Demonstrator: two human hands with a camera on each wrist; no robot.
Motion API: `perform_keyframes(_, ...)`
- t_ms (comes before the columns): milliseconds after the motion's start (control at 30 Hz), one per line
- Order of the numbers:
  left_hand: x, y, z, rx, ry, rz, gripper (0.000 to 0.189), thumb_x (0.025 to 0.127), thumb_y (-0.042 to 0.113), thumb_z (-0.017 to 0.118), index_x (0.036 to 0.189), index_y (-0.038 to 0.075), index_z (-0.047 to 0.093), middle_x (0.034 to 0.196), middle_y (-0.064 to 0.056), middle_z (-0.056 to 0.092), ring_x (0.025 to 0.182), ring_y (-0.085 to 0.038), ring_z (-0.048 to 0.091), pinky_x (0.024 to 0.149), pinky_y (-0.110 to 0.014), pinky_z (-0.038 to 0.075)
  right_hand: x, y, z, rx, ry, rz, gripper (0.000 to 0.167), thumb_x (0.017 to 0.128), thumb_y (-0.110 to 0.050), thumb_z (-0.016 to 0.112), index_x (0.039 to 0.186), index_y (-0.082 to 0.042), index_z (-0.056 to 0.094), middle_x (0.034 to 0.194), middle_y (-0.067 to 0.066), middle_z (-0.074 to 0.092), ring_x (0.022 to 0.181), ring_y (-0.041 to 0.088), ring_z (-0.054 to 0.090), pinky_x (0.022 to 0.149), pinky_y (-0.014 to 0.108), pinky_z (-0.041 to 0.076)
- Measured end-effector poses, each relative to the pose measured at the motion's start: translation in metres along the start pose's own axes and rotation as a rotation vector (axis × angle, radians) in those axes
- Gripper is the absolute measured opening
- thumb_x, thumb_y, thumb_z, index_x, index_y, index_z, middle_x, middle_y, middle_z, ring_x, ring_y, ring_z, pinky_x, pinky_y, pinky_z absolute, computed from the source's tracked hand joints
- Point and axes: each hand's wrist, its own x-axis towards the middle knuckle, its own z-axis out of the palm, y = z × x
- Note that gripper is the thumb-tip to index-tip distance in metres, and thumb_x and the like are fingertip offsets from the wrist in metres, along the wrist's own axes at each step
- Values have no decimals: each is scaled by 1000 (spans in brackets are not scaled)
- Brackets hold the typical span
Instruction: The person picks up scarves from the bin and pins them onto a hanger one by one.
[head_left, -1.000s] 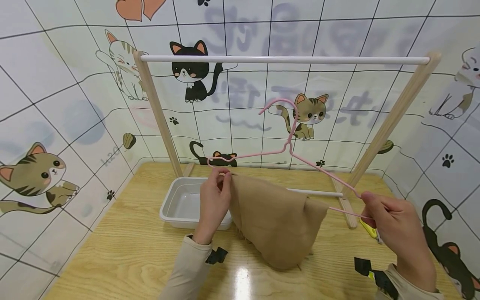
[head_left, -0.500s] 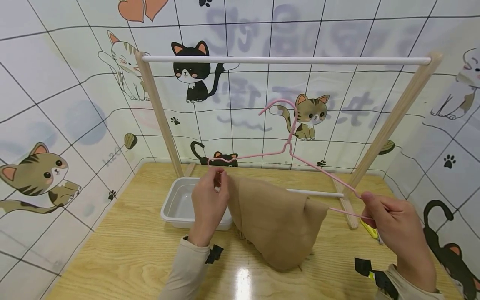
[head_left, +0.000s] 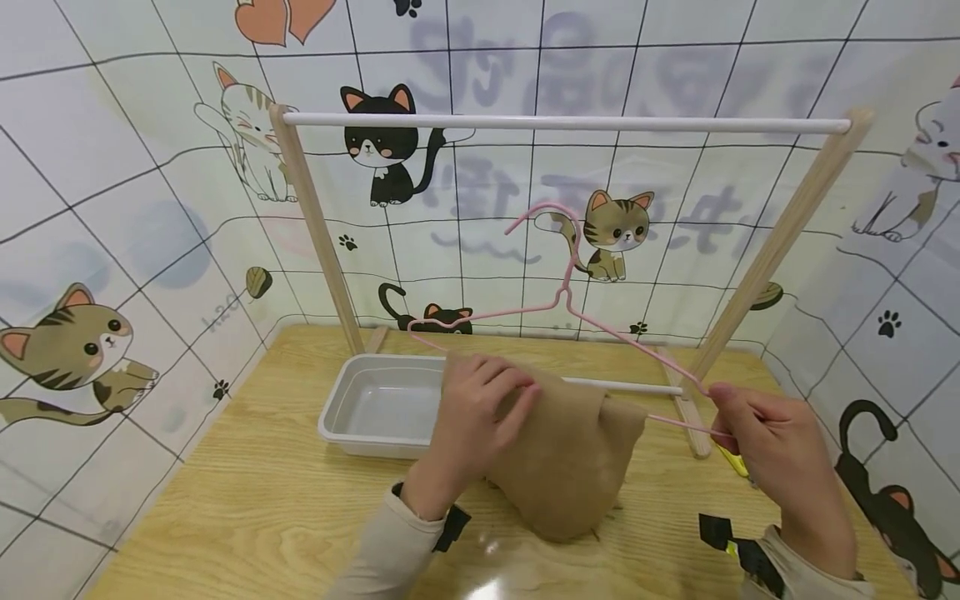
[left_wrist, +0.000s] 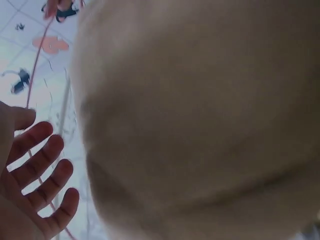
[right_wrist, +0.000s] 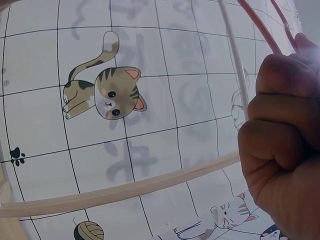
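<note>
at right, the right hand (head_left: 776, 446) grips the pink hanger (head_left: 564, 295); mid-frame, the left hand (head_left: 478, 415) is loosely spread, gripping nothing; a tilt could slip the cloth (head_left: 567, 468) off.

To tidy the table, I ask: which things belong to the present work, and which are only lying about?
In the work:
pink hanger, in the right hand
brown cloth on the hanger
rack, probably

Apparently just lying about:
white tub
yellow object

Cloth (head_left: 566, 479) looks matt, tray (head_left: 375, 447) smooth plastic, hanger (head_left: 564, 293) smooth, material unclear. Rack posts (head_left: 778, 250) matt bare wood, tabletop (head_left: 225, 500) glossy wood-grain.
</note>
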Motion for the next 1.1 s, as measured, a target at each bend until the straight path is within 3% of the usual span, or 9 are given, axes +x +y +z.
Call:
perform_keyframes(200, 17, 24, 11, -9, -110, 109, 15, 98, 26, 70, 102, 14, 79, 98, 3, 75, 97, -14, 67, 92, -27, 54, 0, -3, 3, 3, -3, -27, 43, 105, -18, 58, 64, -7, 61, 55, -4, 46, 45, 13, 34, 36, 31, 24)
perform_keyframes(367, 30, 41, 24, 58, -271, 170, 21, 102, 33, 64, 113, 19, 76, 110, 8, 73, 105, -11, 64, 93, -27, 51, 0, -3, 4, 2, -3, -32, 39, 105, -18, 59, 69, -4, 65, 55, -4, 46, 48, 13, 35, 37, 31, 24)
perform_keyframes(533, 34, 47, 33, 195, -401, 184, 30, 106, 41, 54, 124, 22, 70, 120, 10, 67, 112, -10, 59, 94, -29, 50, 0, -2, 4, 3, 0, -29, 38, 105, -18, 59, 70, -4, 66, 55, -4, 46, 49, 13, 36, 38, 31, 25)
perform_keyframes(633, 33, 45, 33, 216, -458, 162, 30, 107, 39, 53, 127, 22, 68, 121, 9, 65, 112, -12, 58, 93, -32, 50, 0, -3, 4, 8, -1, -33, 38, 105, -18, 59, 70, -5, 65, 55, -4, 46, 48, 13, 36, 38, 31, 25)
perform_keyframes(767, 32, 42, 34, 219, -511, 149, 30, 107, 39, 52, 125, 24, 69, 118, 9, 64, 107, -11, 56, 90, -32, 50, 1, -3, 4, 7, 0, -41, 38, 105, -18, 60, 69, -6, 65, 55, -4, 46, 48, 13, 36, 38, 31, 25)
perform_keyframes(1100, 28, 37, 37, 223, -561, 192, 26, 108, 38, 48, 113, 28, 72, 104, 12, 63, 94, -7, 59, 81, -27, 47, 0, -3, 5, 16, -7, -41, 40, 105, -17, 60, 66, -8, 62, 54, -5, 45, 47, 13, 35, 38, 31, 24)
